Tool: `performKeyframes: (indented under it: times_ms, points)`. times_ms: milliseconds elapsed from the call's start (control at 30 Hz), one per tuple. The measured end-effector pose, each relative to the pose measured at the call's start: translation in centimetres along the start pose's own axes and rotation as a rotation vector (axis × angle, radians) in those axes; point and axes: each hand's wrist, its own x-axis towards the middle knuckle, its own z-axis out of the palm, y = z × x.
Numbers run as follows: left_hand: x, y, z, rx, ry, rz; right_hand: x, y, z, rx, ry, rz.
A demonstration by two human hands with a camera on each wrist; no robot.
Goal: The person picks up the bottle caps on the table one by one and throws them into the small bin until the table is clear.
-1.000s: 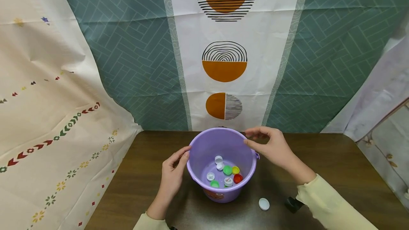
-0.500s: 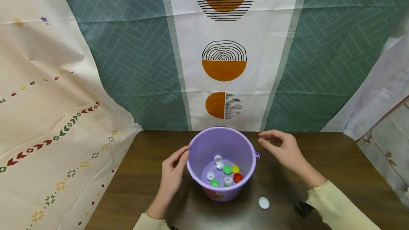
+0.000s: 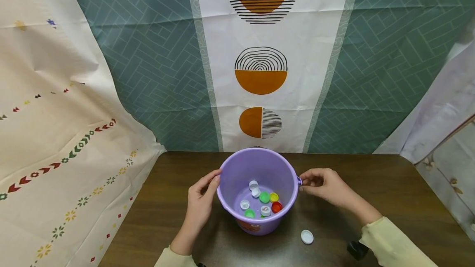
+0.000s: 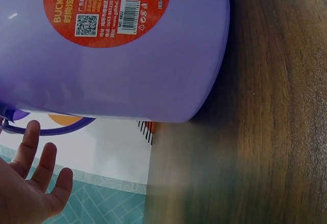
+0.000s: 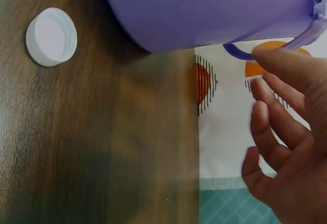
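Note:
A purple plastic bucket (image 3: 257, 226) stands on the table with several white, green, yellow and red bottle caps (image 3: 264, 197) on its floor. My left hand (image 3: 202, 197) holds the rim at the left with thumb and index finger; its other fingers (image 4: 47, 161) extend loosely beside the bucket. At the opposite side, my right hand (image 3: 328, 186) is right by the handle joint (image 3: 299, 181), thumb and fingers bent with a gap between them. In the right wrist view, the thumb overlaps the bucket's handle (image 5: 308, 34), which hangs down behind the bucket.
One white cap (image 3: 307, 237) lies on the brown wooden table (image 3: 178, 209), to the right of the bucket and in front of the right hand. A patterned cloth (image 3: 259, 98) hangs behind the table's far edge, and more cloths hang at both sides.
My right hand has moved off the bucket's right rim, out to the right, then down to the handle joint. My left hand and the bucket stay in place.

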Motion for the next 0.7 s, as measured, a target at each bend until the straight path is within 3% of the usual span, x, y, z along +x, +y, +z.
performKeyframes:
  times_ms: [167,500,700]
  points:
    - [0.0,0.1,0.0,0.004,0.002,-0.003,-0.2,0.6,0.5,0.021,-0.181,-0.003]
    - [0.0,0.2,0.0,-0.001,0.004,-0.009,-1.3,0.5,1.7,0.033,-0.461,0.047]
    - [0.0,0.1,0.0,-0.003,0.003,-0.013,-1.8,0.6,2.3,0.056,-0.572,0.087]
